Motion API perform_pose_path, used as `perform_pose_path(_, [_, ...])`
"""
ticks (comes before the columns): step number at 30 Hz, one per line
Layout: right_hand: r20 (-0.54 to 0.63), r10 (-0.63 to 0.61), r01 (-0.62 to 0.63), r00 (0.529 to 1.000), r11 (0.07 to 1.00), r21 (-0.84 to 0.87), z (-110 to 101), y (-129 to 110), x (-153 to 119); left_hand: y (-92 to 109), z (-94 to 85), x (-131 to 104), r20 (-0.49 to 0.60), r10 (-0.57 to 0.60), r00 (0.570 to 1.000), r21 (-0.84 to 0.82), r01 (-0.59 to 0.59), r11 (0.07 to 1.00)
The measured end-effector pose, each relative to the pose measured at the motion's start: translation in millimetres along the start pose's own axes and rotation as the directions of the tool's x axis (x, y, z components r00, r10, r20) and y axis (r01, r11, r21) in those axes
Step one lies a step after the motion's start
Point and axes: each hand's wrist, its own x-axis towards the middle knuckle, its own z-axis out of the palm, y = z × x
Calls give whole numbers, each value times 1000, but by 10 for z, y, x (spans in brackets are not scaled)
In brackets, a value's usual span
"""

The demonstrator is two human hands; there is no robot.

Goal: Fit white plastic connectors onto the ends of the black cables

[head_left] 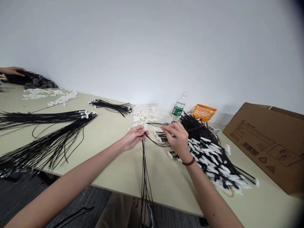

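Near the middle of the table, my left hand (135, 136) pinches a small white connector (145, 126) between thumb and fingers. Several thin black cables (143, 164) hang down from this hand past the table's front edge. To the right, my right hand (177, 137) has its thumb and fingertips closed on a thin black cable. A black loop (155, 142) bows between the two hands. Behind and beside my right wrist lies a big heap of black cables with white connectors (213, 158). The exact grip of my right fingertips is partly hidden.
A plastic bag of white pieces (148, 112), a water bottle (178, 108) and an orange packet (203, 112) stand at the back. A cardboard box (266, 145) is on the right. Cable bundles (47, 139) lie left; another person's hand (14, 71) rests on dark cables.
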Motion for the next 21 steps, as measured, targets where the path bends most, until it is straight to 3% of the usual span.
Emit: perform_pose_path(21, [27, -1, 1, 1000, 1000, -12, -5, -3, -2, 6, 3, -3, 5, -4, 1000, 8, 4, 1000])
